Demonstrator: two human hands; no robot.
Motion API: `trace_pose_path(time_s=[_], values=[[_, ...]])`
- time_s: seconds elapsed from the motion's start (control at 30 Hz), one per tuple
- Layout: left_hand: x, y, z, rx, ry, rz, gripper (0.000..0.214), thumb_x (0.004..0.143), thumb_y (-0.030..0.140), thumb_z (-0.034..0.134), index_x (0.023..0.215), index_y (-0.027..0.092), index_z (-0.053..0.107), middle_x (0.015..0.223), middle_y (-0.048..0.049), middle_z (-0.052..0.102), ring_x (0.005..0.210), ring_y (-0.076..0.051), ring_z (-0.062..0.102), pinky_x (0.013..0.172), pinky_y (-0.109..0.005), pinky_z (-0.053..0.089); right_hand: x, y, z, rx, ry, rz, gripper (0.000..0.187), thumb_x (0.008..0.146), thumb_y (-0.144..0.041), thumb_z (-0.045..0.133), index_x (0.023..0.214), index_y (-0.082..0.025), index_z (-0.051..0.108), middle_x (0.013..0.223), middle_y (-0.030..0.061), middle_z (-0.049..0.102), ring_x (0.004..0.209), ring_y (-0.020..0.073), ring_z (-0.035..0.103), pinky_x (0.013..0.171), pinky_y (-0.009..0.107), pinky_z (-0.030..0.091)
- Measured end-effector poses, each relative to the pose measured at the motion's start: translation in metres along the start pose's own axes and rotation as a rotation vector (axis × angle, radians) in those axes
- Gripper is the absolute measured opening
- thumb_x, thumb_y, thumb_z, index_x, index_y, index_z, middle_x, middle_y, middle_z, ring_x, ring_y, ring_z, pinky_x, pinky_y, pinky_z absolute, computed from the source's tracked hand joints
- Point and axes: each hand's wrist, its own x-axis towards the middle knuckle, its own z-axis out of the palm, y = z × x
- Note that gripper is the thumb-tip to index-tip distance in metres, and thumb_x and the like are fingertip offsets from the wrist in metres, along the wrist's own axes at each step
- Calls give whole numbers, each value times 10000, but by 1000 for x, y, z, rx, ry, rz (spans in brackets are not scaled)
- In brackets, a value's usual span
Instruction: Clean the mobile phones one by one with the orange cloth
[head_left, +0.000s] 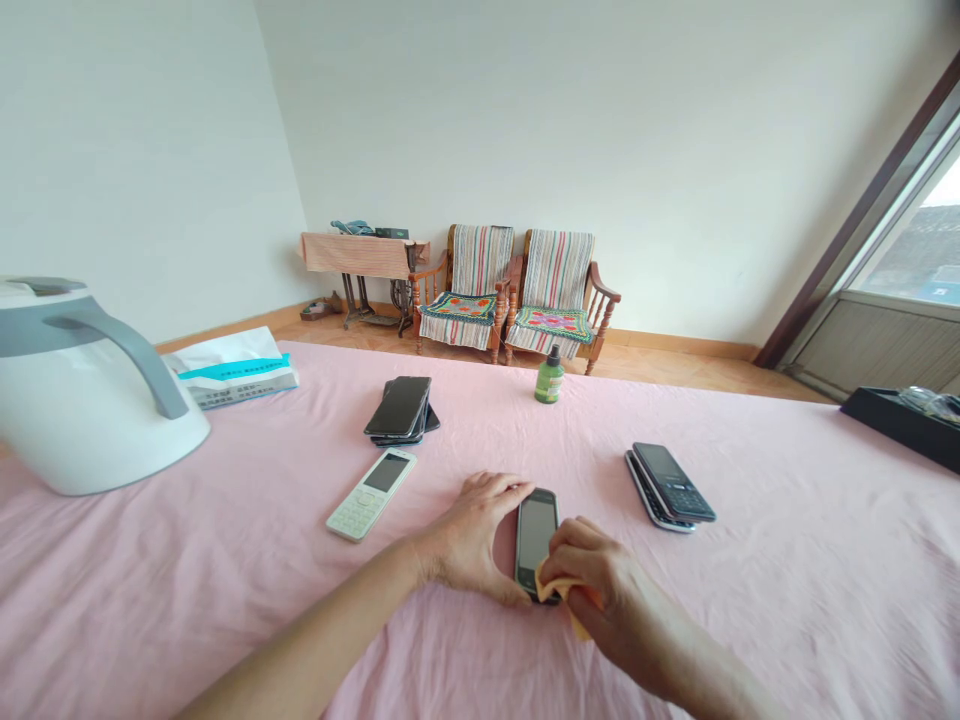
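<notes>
A dark mobile phone (pixel 535 530) with a grey screen lies face up on the pink cloth in front of me. My left hand (pixel 472 535) grips it from the left, fingers at its top end and thumb at its bottom end. A yellow-orange cloth (pixel 559 590) is bunched in my right hand (pixel 600 575), which presses it on the phone's lower right part. To the left lies a white keypad phone (pixel 371 494), and behind it a stack of dark smartphones (pixel 402 408). Two keypad phones (pixel 670 484) are stacked on the right.
A green spray bottle (pixel 550 378) stands farther back on the pink tablecloth (pixel 787 560). At left are a white kettle (pixel 90 410) and a tissue pack (pixel 236 370); a black tray (pixel 900 425) sits at far right. Two wooden chairs (pixel 555 290) stand beyond the table.
</notes>
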Motion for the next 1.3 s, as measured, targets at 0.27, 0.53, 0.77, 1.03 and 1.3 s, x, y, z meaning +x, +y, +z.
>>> trace_pose_path(time_s=[0.27,0.53,0.77,1.03,1.3], values=[[3,0,-2,26,-21,-29,1056,405,600,787,1315,241,390,1314,-118,447,1199,-358,383,1032,-500,236,-2,-5,-2,-63,21,-3,437,623,105,392,774,-208,657,837,20,570,819,152,529,703,251,432],[5,-6,6,53,25,-50,1015,389,534,801,1266,200,416,1218,-115,501,1110,-333,448,990,-476,303,9,-12,4,-31,-16,-64,409,624,109,398,753,-197,637,856,12,569,838,143,513,714,243,414],[7,-12,9,84,-2,-3,1054,445,516,772,1338,188,320,1262,-128,474,1145,-360,420,995,-485,276,19,-10,15,37,2,-90,377,637,98,385,741,-183,614,880,21,571,856,136,521,748,236,421],[13,-7,2,155,-90,-27,1021,409,549,788,1281,244,354,1193,-100,471,1081,-342,443,942,-505,331,17,-8,16,35,7,-66,361,667,92,403,754,-181,622,865,27,566,854,147,516,738,245,415],[10,1,2,116,-4,-18,891,375,541,797,1134,244,435,1093,-70,490,1020,-313,466,911,-470,356,0,-3,-10,-73,-29,20,457,612,132,382,772,-204,647,839,5,561,801,125,513,691,226,403]])
